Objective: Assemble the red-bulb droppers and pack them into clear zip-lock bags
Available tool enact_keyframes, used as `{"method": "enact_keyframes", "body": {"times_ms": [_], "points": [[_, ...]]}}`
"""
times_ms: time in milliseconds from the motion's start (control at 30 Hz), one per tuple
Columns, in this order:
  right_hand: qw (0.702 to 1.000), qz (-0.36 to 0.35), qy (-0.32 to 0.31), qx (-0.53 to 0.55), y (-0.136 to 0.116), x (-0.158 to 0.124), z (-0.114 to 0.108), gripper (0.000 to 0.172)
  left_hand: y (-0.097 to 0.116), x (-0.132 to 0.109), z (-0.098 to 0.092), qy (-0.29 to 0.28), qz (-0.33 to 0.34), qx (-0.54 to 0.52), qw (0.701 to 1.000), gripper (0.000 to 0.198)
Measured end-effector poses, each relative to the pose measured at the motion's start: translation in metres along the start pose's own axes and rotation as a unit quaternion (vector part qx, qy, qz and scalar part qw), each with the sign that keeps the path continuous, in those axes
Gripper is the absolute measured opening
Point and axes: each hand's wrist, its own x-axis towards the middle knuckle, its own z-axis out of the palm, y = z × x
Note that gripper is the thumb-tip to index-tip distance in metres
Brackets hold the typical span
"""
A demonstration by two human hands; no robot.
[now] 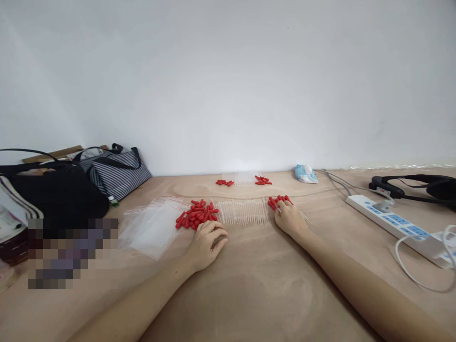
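A pile of small red caps (197,214) lies on the brown table, left of a row of clear plastic tubes (242,212). My left hand (207,242) rests just below the red pile with its fingers curled under; nothing shows in it. My right hand (290,218) lies at the right end of the tubes, fingertips touching a small group of red caps (279,200), its fingers bent so I cannot see whether it holds one. Farther back lie more clear tubes (244,178) with red caps (224,182) on the left and red caps (262,180) on the right.
Clear zip bags (154,226) lie left of the red pile. A black bag (53,197) and a striped bag (114,172) stand at the far left. A tissue pack (305,174), a white power strip (395,224) with cables and a black headset (415,187) sit on the right.
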Motion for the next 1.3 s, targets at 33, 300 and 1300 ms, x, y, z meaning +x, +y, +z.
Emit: {"method": "enact_keyframes", "body": {"times_ms": [33,300,1300], "points": [[1.000,0.004,-0.003,-0.007,-0.002,-0.001,-0.001,0.017,0.001,0.000,0.000,0.002,0.000,0.007,1.000,0.012],[0.991,0.099,-0.087,0.002,-0.020,0.010,-0.017,0.029,0.001,0.004,-0.005,0.065,-0.088,0.113,0.988,0.009],[0.985,-0.003,-0.107,0.136,-0.032,0.020,-0.034,0.017,0.007,0.018,-0.010,0.036,-0.121,-0.241,0.962,0.019]]}}
